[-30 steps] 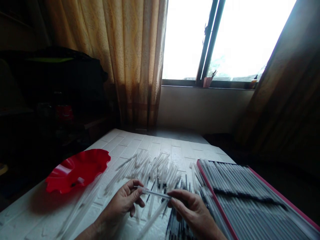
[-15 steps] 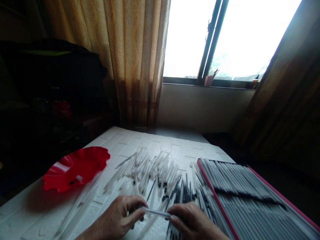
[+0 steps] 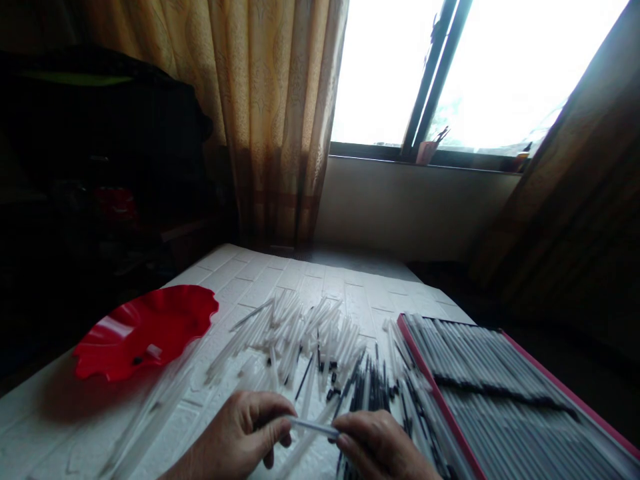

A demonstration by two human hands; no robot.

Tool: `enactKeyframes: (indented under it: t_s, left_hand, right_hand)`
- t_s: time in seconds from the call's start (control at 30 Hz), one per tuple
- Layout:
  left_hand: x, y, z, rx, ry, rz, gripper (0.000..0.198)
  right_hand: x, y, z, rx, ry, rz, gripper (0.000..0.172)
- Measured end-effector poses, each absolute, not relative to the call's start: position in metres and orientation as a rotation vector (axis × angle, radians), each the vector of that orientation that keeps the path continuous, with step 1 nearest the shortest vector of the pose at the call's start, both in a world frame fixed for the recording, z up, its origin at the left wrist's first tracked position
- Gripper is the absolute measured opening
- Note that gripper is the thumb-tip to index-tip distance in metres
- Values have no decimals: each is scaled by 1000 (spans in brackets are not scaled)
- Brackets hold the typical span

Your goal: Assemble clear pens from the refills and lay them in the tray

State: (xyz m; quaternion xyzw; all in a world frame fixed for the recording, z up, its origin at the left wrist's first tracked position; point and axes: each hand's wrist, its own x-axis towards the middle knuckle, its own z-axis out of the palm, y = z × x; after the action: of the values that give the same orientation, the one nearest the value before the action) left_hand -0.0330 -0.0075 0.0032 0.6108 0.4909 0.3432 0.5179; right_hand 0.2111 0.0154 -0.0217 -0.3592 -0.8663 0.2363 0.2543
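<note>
Clear plastic tube [image 3: 313, 427], end-pinched by my left hand [image 3: 240, 440] and right hand [image 3: 383, 450] fingers, could slip into the loose clear-tube pile [image 3: 300, 333].

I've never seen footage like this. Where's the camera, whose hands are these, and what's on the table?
No machine here: a camera worn on a person's head looks forward and down, so the hands at the bottom are the wearer's own. The left hand and right hand each pinch one end of a clear tube. On the white table lie a heap of loose tubes, thin dark sticks, a red wavy bowl at left, and a red-rimmed tray packed with rows of slim grey rods at right.
</note>
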Motion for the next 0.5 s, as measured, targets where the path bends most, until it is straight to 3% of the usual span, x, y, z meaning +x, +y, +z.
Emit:
enactKeyframes:
  t_s: [0.23,0.4,0.5]
  left_hand:
    - [-27,-4,5,1444,1150,889,40]
    - [-25,2,3,1385,1101,1024,48]
    - [-30,6,-3,1311,1120,1129,48]
  right_hand:
    - [206,19,-1,-954,-2407,668,44]
    - [210,17,25,-1053,-2019,1138,24]
    - [213,21,26,-958,-1632,1436,33]
